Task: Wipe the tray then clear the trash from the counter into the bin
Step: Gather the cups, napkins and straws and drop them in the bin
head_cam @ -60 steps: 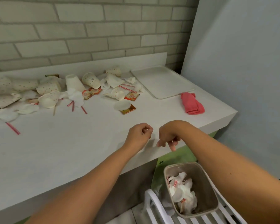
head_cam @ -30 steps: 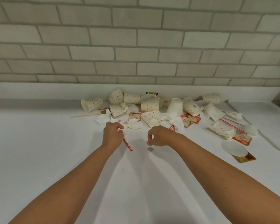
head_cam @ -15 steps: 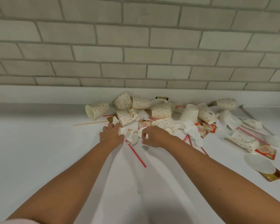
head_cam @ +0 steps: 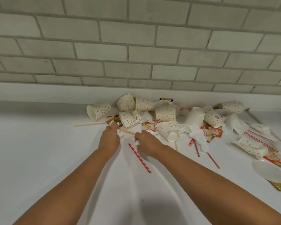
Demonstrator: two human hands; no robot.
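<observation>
The left hand (head_cam: 109, 138) is clutching crumpled tissue (head_cam: 120, 134) on the white counter (head_cam: 39, 151), and a striped straw (head_cam: 139, 158) is lying between the hands. The right hand (head_cam: 147, 145) is pinching a tissue scrap (head_cam: 136, 142). Paper cups (head_cam: 165, 113) and packets (head_cam: 148, 126) are lying piled just beyond, stretching toward the tray (head_cam: 269, 111) at far right.

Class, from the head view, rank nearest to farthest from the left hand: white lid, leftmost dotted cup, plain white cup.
1. Leftmost dotted cup, just behind the left hand.
2. Plain white cup, back right.
3. White lid, far right.
</observation>
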